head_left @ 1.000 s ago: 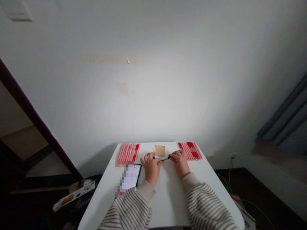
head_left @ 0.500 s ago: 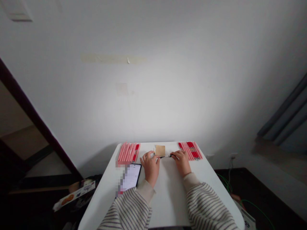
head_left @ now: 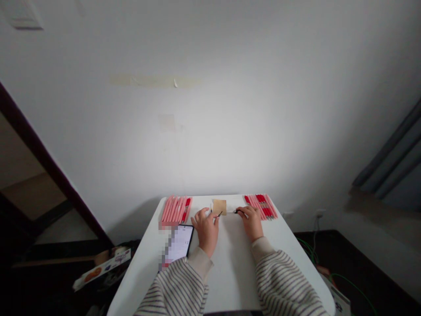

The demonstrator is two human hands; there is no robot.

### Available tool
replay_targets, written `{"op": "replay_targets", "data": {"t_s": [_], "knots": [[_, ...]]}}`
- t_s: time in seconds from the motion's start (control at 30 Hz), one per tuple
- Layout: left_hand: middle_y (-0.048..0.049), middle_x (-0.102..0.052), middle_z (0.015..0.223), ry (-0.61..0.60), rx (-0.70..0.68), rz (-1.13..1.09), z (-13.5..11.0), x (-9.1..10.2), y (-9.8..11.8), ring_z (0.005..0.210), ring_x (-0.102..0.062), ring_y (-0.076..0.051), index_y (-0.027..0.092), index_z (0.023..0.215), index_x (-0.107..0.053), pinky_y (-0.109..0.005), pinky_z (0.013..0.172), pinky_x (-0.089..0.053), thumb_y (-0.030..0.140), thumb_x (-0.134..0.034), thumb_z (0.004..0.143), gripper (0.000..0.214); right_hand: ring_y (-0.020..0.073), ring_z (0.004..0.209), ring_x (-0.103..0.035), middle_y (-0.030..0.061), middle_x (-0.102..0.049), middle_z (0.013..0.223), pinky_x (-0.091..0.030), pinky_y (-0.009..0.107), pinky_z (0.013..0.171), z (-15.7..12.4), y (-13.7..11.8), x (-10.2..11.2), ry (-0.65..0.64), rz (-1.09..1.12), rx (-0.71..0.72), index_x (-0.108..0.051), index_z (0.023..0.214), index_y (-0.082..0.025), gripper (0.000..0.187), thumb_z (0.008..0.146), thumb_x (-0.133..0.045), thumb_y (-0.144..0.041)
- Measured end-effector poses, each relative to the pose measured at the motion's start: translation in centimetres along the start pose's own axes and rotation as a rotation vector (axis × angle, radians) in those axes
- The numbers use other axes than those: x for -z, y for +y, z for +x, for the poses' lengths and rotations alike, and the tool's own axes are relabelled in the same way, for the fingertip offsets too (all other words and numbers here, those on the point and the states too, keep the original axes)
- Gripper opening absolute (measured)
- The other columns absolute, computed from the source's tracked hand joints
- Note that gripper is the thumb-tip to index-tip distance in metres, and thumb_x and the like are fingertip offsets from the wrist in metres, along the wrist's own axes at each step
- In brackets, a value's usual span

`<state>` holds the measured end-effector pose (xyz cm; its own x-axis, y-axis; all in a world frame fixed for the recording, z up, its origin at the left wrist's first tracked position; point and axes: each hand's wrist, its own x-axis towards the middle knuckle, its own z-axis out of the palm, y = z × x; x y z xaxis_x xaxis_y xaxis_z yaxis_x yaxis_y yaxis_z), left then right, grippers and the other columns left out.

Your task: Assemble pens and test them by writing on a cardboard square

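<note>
My left hand (head_left: 206, 228) is above the table left of centre, its thumb and forefinger closed on a short thin black pen part (head_left: 220, 214) that tilts upward. To its right, my right hand (head_left: 251, 223) pinches a slim black-and-pale pen part (head_left: 239, 211), whose pale end points left. A gap separates the two pieces. Just behind them lies a tan paper square (head_left: 219, 206). Something small and pale shows by my left fingertips, too small to name.
A row of pink pens (head_left: 173, 210) with a red one lies at the back left. More pink and red pens (head_left: 261, 207) lie at the back right. A phone (head_left: 180, 241) with a lit, partly blurred screen rests beside my left wrist. The white table (head_left: 230, 272) meets a wall (head_left: 230, 131).
The two thin pieces have moved apart. The left piece has gone from nearly level to tilted, and the right one has shifted slightly right and away from me.
</note>
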<state>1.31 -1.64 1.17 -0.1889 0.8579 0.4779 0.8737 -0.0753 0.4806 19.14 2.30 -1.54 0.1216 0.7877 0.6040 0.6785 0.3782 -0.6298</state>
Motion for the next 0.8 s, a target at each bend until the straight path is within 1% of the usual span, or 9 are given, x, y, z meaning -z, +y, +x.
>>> {"op": "replay_targets", "data": {"t_s": [0.23, 0.43, 0.8], "knots": [[-0.0042, -0.057, 0.118, -0.002, -0.005, 0.047, -0.47, -0.44, 0.28, 0.117, -0.042, -0.026, 0.024, 0.077, -0.069, -0.057, 0.104, -0.024, 0.026, -0.063, 0.077, 0.007, 0.0248, 0.090, -0.049, 0.0068, -0.068, 0.083, -0.034, 0.037, 0.084, -0.04, 0.09, -0.01, 0.002, -0.013, -0.001, -0.075, 0.087, -0.023, 0.037, 0.090, -0.045, -0.045], [-0.0037, -0.058, 0.118, -0.023, -0.017, 0.058, -0.77, -0.72, 0.32, 0.117, -0.042, -0.027, 0.023, 0.074, -0.068, -0.060, 0.105, -0.023, 0.027, -0.064, 0.075, 0.006, 0.0249, 0.091, -0.049, 0.0067, -0.068, 0.082, -0.034, 0.036, 0.084, -0.07, 0.12, -0.13, 0.019, -0.009, 0.001, -0.075, 0.086, -0.023, 0.034, 0.090, -0.047, -0.043], [-0.0044, -0.056, 0.118, -0.046, -0.020, 0.073, -0.77, -0.71, 0.32, 0.118, -0.041, -0.026, 0.023, 0.076, -0.068, -0.059, 0.105, -0.022, 0.028, -0.064, 0.075, 0.006, 0.0240, 0.091, -0.050, 0.0061, -0.068, 0.082, -0.034, 0.035, 0.082, -0.04, 0.05, -0.05, -0.004, -0.021, 0.006, -0.074, 0.087, -0.023, 0.029, 0.089, -0.050, -0.039]]}}
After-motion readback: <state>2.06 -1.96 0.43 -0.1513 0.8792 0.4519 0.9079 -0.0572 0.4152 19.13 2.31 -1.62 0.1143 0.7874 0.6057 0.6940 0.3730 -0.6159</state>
